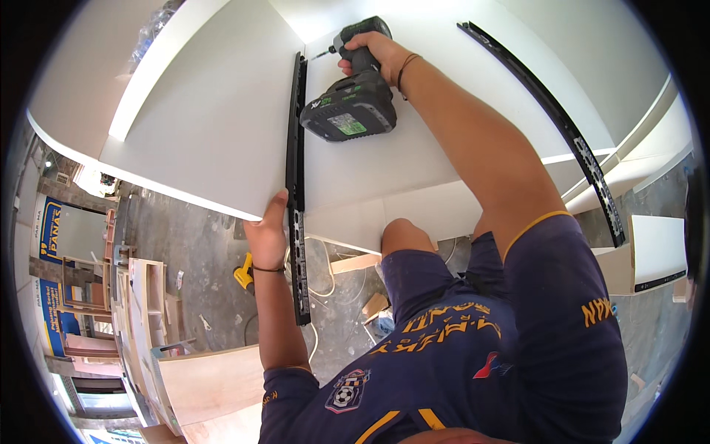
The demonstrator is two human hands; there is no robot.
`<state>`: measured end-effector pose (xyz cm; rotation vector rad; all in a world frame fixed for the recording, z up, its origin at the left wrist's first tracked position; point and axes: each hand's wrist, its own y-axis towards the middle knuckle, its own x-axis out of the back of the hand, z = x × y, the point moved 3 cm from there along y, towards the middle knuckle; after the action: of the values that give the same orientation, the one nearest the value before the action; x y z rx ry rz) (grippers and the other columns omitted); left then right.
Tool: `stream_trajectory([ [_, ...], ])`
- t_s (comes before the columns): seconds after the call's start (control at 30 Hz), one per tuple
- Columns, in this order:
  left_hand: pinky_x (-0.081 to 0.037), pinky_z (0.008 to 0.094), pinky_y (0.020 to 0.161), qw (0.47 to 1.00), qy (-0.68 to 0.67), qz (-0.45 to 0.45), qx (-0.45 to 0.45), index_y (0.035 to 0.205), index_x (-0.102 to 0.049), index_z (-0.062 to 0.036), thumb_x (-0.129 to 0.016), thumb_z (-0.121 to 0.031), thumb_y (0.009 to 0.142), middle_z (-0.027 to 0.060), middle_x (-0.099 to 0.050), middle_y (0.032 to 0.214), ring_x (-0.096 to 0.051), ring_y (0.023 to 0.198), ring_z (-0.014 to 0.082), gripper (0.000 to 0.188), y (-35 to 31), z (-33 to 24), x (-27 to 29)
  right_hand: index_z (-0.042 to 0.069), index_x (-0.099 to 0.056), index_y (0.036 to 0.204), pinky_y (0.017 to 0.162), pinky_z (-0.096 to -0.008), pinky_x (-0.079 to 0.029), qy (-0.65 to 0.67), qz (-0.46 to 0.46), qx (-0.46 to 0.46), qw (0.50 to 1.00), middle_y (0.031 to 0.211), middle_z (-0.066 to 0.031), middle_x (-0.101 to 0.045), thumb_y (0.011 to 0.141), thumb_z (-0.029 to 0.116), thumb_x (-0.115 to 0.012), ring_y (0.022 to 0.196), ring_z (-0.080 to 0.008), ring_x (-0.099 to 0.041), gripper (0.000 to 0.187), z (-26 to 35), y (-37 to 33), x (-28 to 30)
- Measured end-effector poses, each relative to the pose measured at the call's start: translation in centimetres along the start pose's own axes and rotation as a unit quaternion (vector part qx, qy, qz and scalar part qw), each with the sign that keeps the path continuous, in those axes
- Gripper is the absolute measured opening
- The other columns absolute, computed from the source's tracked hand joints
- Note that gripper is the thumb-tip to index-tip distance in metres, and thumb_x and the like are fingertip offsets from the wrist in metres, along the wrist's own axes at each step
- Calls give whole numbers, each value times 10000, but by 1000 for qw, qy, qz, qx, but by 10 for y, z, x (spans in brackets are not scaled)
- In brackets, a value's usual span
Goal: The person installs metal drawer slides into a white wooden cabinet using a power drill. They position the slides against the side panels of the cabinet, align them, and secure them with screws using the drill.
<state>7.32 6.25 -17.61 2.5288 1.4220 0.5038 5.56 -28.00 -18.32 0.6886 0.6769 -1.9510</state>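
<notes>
My right hand [377,53] is wrapped round the grip of a black and grey cordless drill driver [351,107], its battery end toward me. The driver's bit points left, close to the far end of a black drawer slide [296,140] that lies along a white cabinet panel [207,111]. At the panel's near edge my left hand [268,231] is closed about the slide, thumb up against its side; the other fingers are mostly hidden. The slide's extended part sticks out past the edge toward me. Whether the bit touches a screw is too small to tell.
On the right side of the white cabinet runs a second black drawer slide [555,111], also extended. A yellow tool [243,272] lies on the grey floor. Wooden boards [214,381] and cabinet frames stand at the left. A white drawer-like box [654,251] sits at the right.
</notes>
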Motion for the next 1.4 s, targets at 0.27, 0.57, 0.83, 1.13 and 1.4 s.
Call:
stream_trajectory([
  [0.27,-430,283,840,999,30,11,2,1012,-584,26,-626,-38,832,41,-602,971,-539,906,146,195,-2,5,3,-56,-452,1075,681,-424,-570,20,7,-12,1000,852,-225,-611,808,84,-575,704,-303,-649,326,-7,33,-6],
  [0.57,-428,277,842,1000,-10,-10,18,1033,-592,17,-626,-21,827,39,-603,981,-540,909,136,213,-5,6,3,-66,-496,1039,644,-393,-576,1,-13,-5,1000,831,-212,-633,809,86,-575,646,-271,-635,287,-9,40,-10],
  [0.83,-428,288,854,999,19,-17,32,1030,-599,14,-620,-19,828,43,-609,996,-547,915,143,206,-9,2,3,-82,-508,1034,655,-392,-578,-1,-14,-20,1000,827,-213,-637,805,92,-576,643,-276,-639,296,-11,44,-12],
  [1.13,-427,297,870,998,48,3,26,1040,-607,16,-657,-78,842,62,-616,998,-549,943,149,225,-9,4,10,-72,-512,1028,664,-393,-572,-3,-18,-21,1000,827,-203,-638,795,91,-587,660,-268,-639,294,-14,44,-17],
  [1.4,-481,287,713,965,229,44,-124,926,-627,25,-646,-91,829,95,-652,809,-611,715,198,153,-51,-128,48,-43,-461,1028,648,-452,-555,4,43,-36,998,780,-198,-588,785,65,-558,683,-296,-634,282,-13,54,-16],
])
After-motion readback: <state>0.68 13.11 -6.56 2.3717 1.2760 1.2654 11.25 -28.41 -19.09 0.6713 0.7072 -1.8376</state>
